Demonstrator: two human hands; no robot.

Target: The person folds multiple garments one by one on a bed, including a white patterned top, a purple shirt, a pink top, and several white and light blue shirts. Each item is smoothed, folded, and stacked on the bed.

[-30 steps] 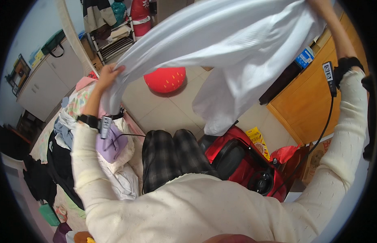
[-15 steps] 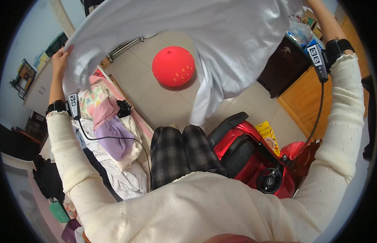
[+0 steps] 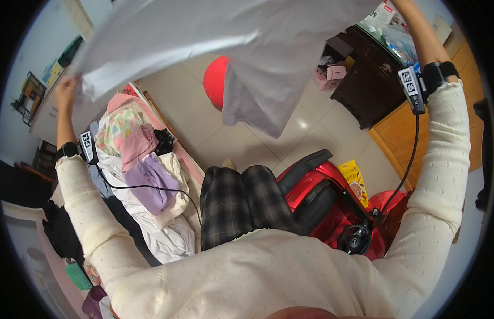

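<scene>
A wide silvery grey cloth (image 3: 220,32) is stretched in the air between my raised arms, with a loose corner hanging down over the floor. At the far left, my left hand (image 3: 68,89) is closed on the cloth's edge, slightly blurred. My right hand (image 3: 398,3) is at the upper right rim, its fingers cut off by the picture's edge; the cloth's other end is held up there. Behind the hanging part, a red ball (image 3: 214,82) on the floor is half hidden.
Left of my knees, a bed holds a pile of clothes, including a purple garment (image 3: 151,183) and a pink one (image 3: 138,146). To my right stands a red ride-on toy car (image 3: 332,204) beside a yellow packet (image 3: 354,181). Further off are a dark cabinet (image 3: 366,93) and a pink box (image 3: 329,78).
The cloth has swung up and left, now covering part of the red ball and uncovering the pink box. My left hand has moved slightly left and down.
</scene>
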